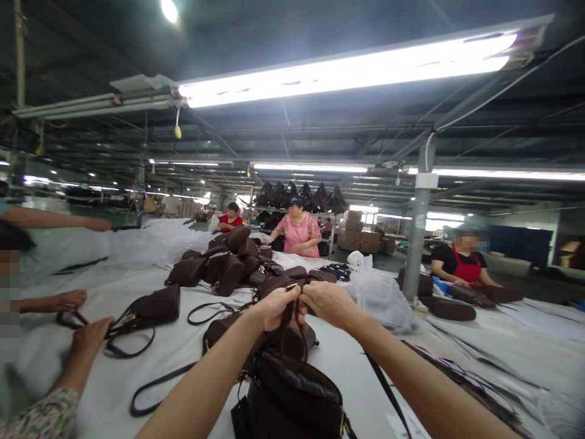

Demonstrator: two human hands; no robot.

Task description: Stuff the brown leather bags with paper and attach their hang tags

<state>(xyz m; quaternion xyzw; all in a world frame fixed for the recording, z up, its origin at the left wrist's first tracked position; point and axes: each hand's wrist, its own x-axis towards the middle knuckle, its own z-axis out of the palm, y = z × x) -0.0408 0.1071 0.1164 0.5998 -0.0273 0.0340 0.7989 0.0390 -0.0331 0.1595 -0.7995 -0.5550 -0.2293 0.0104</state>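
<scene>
- The brown bag [292, 405] stands on the table [342, 352] right before us, below our hands, with its strap [285, 326] raised.
- Our left hand [275, 308] pinches that strap near gold-coloured hardware [293, 286]; our right hand [326, 300] has its fingers closed beside it, their grip partly hidden.
- We judge the strap handling midway; we cannot tell whether its end is fastened.
- Ahead, a heap of bags [223, 265] limits our reach; its share of finished pieces is unclear.
- White surface shows rightward, up to loose straps [461, 378] and a plastic bag [381, 302].
- Leftward, a co-worker's hand [91, 335] bounds our room.
</scene>
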